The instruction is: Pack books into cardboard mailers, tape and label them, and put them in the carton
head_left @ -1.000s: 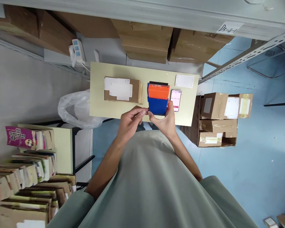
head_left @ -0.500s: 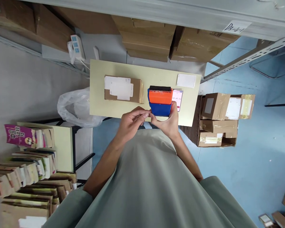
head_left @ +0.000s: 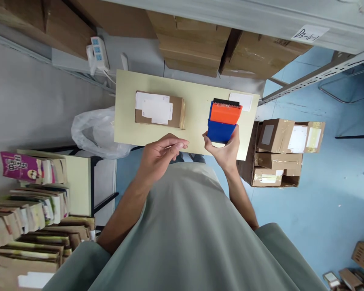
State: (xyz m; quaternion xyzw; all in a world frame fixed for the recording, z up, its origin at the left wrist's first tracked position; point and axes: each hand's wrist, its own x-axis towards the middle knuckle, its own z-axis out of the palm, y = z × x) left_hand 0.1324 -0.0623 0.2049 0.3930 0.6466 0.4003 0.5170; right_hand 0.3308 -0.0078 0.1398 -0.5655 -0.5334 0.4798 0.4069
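Observation:
My right hand (head_left: 224,151) is closed around the blue lower end of a packing tape dispenser (head_left: 223,121). Its orange part and black serrated edge point away from me, above the right side of the table. My left hand (head_left: 164,155) is apart from it, near the table's front edge, with thumb and fingertips pinched together; whatever may be between them is too small to make out. Beyond the left hand, a taped cardboard box (head_left: 177,111) with white labels lies on the pale yellow table (head_left: 197,93).
A white label sheet (head_left: 244,101) lies at the table's back right, partly behind the dispenser. Cardboard boxes (head_left: 279,139) are stacked at right. A clear plastic bag (head_left: 92,133) hangs at left, near shelved books (head_left: 27,167). A metal shelf beam (head_left: 261,24) crosses overhead.
My right hand has carried the tape dispenser to the right, where it now covers the phone seen earlier. My left hand has drawn away to the left, so the hands are apart.

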